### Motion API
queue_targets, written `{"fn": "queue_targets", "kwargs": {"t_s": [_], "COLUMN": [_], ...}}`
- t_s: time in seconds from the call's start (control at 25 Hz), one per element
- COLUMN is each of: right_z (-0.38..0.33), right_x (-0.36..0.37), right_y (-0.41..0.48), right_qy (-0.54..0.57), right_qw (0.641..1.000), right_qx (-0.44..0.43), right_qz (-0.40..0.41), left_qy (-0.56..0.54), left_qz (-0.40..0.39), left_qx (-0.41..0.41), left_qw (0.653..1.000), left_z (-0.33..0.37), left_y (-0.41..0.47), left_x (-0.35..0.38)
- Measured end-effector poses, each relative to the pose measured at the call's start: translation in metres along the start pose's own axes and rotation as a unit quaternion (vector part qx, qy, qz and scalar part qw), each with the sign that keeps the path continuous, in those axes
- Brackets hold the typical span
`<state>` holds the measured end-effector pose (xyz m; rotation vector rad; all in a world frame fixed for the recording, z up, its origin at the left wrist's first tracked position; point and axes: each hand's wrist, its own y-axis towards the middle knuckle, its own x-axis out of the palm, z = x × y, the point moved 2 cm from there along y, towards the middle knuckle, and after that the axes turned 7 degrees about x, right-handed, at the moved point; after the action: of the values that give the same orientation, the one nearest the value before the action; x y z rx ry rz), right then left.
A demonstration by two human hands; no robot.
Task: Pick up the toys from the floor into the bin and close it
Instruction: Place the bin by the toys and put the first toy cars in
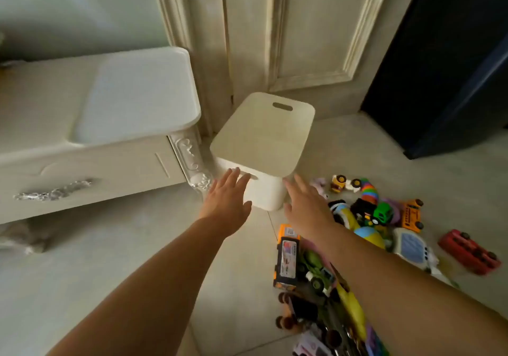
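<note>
Left hand [229,204] spread flat, fingertips at the bin [265,190] front by its grip slot, holding nothing — right hand [305,207] likewise spread and empty, just beside the bin's right corner. Lid [264,133] on, toys [365,212] heaped on the floor at right. Opening step, likely: next, lift off the lid — then load.

a white cabinet [96,124] with a smooth top stands left of where the grasp is forming, its carved silver corner trim [192,160] just beside that spot. an ornate silver drawer handle [53,192] sits farther left on its front. beyond the grasp rises a cream panelled door [316,31]. a dark blue curtain [445,61] hangs well off to the right. pale floor tiles [96,259] spread below.
</note>
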<state>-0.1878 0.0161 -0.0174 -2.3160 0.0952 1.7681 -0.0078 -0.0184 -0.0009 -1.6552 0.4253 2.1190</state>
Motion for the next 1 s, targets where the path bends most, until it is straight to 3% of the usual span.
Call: {"fn": "queue_targets", "kwargs": {"t_s": [0.2,0.36,0.56,0.76,0.84,1.0], "right_z": [-0.03,-0.035,-0.02,-0.013,-0.014,0.008], "right_x": [0.033,0.039,0.037,0.043,0.045,0.049], "right_y": [0.061,0.06,0.028,-0.017,-0.038,-0.081], "right_qy": [-0.002,-0.064,-0.116,-0.07,0.013,0.193], "right_qw": [0.999,0.996,0.992,0.995,0.998,0.974], "right_qx": [0.022,0.058,0.038,-0.006,0.002,0.113], "right_qz": [-0.045,-0.008,-0.018,-0.07,-0.069,0.042], "left_qy": [-0.014,-0.036,0.032,0.05,0.03,0.006], "left_qz": [0.002,-0.006,-0.088,-0.143,-0.15,-0.163], "left_qx": [-0.023,-0.018,0.032,0.038,0.016,-0.003], "left_qw": [1.0,0.999,0.995,0.988,0.988,0.987], "left_z": [-0.032,-0.022,-0.02,-0.013,-0.008,-0.006], "left_y": [0.035,0.052,0.03,-0.007,-0.02,-0.044], "left_x": [0.02,0.017,0.025,0.029,0.027,0.025]}}
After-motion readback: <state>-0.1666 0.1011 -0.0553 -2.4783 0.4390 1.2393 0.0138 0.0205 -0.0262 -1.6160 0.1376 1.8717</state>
